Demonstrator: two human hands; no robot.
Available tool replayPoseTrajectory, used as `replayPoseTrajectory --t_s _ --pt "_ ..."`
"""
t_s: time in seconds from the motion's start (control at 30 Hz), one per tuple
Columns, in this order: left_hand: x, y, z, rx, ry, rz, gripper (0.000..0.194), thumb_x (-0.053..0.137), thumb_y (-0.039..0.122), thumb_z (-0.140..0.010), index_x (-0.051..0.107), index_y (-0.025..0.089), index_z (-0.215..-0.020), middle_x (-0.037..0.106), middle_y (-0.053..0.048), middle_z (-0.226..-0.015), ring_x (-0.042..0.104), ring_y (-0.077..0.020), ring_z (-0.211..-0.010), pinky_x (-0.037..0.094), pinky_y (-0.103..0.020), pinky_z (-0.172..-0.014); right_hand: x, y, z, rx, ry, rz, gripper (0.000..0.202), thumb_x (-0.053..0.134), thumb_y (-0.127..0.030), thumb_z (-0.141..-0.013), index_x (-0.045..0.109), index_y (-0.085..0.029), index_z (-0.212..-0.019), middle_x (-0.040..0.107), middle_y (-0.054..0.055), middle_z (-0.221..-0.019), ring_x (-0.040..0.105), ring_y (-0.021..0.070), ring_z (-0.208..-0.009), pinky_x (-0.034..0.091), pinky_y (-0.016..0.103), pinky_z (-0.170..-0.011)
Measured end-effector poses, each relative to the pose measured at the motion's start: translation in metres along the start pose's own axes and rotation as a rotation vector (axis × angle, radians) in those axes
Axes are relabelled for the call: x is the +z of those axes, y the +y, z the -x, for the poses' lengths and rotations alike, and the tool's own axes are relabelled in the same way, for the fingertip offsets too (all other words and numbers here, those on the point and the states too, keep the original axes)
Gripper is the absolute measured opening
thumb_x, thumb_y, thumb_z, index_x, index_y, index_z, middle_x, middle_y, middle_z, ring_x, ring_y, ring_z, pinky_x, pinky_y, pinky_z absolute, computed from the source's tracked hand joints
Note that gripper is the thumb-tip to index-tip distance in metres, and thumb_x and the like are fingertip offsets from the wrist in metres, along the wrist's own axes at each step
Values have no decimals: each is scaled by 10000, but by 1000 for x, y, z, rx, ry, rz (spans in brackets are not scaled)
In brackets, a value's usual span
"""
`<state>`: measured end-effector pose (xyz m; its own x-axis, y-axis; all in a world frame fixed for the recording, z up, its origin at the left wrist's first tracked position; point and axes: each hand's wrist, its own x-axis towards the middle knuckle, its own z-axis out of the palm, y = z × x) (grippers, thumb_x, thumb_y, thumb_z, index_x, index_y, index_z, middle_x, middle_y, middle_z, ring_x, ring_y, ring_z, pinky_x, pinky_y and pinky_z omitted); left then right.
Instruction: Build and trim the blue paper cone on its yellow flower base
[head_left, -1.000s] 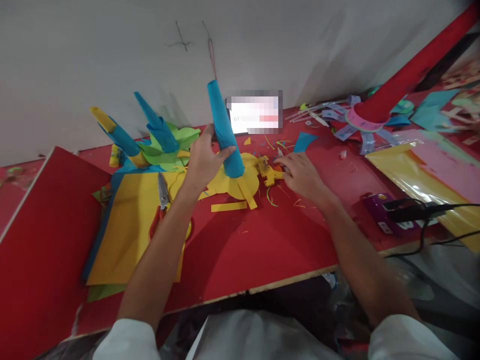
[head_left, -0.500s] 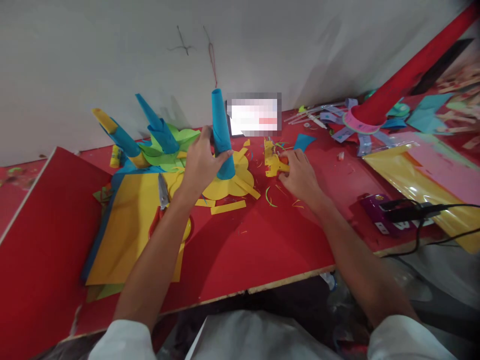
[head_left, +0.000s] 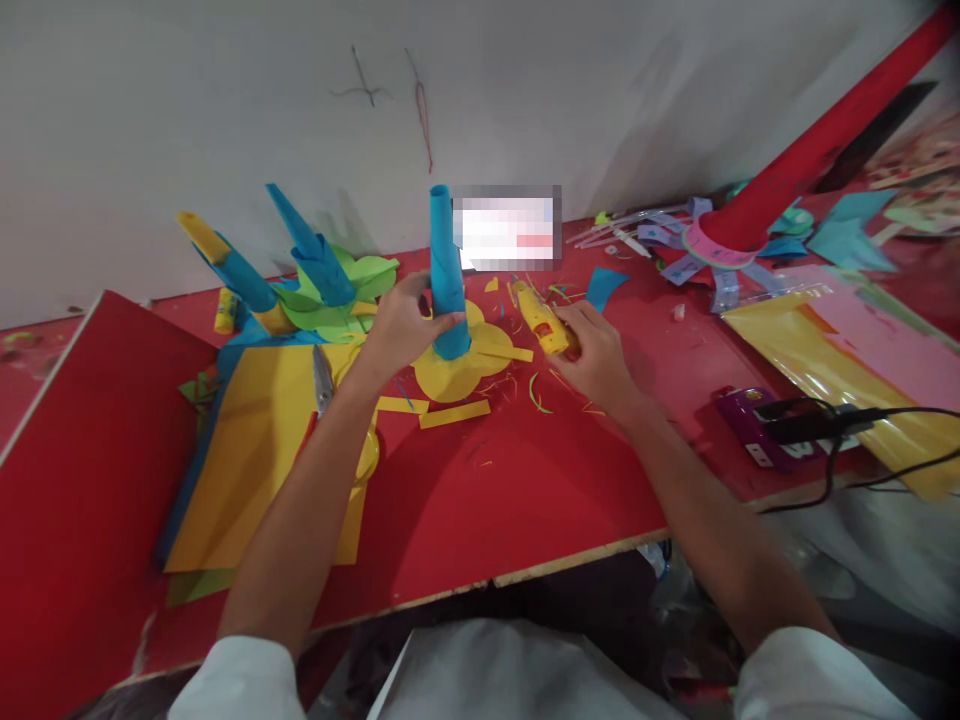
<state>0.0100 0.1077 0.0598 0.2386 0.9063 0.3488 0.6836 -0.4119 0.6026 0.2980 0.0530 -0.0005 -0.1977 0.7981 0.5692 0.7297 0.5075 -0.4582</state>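
My left hand [head_left: 405,325] is closed round the lower part of a blue paper cone [head_left: 448,270], thumb in front. The cone stands upright on a yellow petal-shaped paper base [head_left: 450,378], and a yellow paper strip [head_left: 506,354] sticks out from its foot. To the right, my right hand [head_left: 596,350] grips a yellow tool [head_left: 541,318] that looks like a small glue gun with a red part; my fingers hide its handle. Scissors [head_left: 322,380] lie left of my left forearm, partly covered by it. Loose yellow strips [head_left: 455,413] lie in front of the base.
Two blue paper cones with petals [head_left: 326,275] stand at the back left, near a glue stick [head_left: 225,311]. Yellow sheets [head_left: 232,450] lie at left. A blurred screen [head_left: 510,232] leans at the wall. A purple socket box [head_left: 765,430] with cables and a red cone [head_left: 802,160] are at right.
The yellow tool has turned in my right hand, so its body slants now. The yellow base and its strip have turned beneath the blue cone, which my left hand still holds.
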Motion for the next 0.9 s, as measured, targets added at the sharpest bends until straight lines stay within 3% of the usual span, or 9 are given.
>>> replayPoseTrajectory --t_s 0.2,0.37,0.43,0.6,0.77,0.9 --pt "1 5 1 -100 76 5 419 833 432 -791 620 210 -1077 636 -20 -800 649 -234 -778 551 -407 -773 -2 -3 -1 39 101 -242 272 575 -473 -997 667 -254 -1129 713 112 -1149 687 281 -1075 576 499 -958" --pt "4 1 2 -80 52 -22 437 823 474 -799 608 220 -1082 663 -33 -861 654 -235 -773 552 -418 -764 3 2 5 53 -82 -323 386 544 -603 -1001 661 -240 -942 718 46 -866 678 223 -795 567 393 -761" --pt "2 -1 1 -35 56 -24 386 794 475 -840 623 225 -1079 679 -34 -863 640 -214 -742 543 -389 -730 7 2 7 -8 -206 -269 396 565 -620 -993 645 -234 -952 713 43 -864 653 209 -760 531 360 -724" --pt "-2 1 0 3 80 -43 261 777 412 -875 641 224 -994 671 -14 -806 591 -172 -666 491 -327 -654 17 -10 9 -163 -436 -49 331 559 -530 -1035 633 -211 -1077 731 77 -1020 691 236 -912 459 327 -761" --pt "-3 8 1 -30 53 -56 249 773 398 -889 633 211 -976 649 -1 -772 595 -164 -679 453 -304 -655 22 -33 8 -174 -568 154 222 544 -383 -1056 614 -190 -1140 735 109 -1122 676 253 -1016 342 310 -666" --pt "-3 10 2 -37 63 -59 241 785 374 -883 624 209 -953 635 3 -762 581 -155 -670 429 -301 -646 23 -42 6 -187 -641 245 215 540 -352 -1066 605 -168 -1156 725 121 -1169 660 254 -1032 282 326 -638"
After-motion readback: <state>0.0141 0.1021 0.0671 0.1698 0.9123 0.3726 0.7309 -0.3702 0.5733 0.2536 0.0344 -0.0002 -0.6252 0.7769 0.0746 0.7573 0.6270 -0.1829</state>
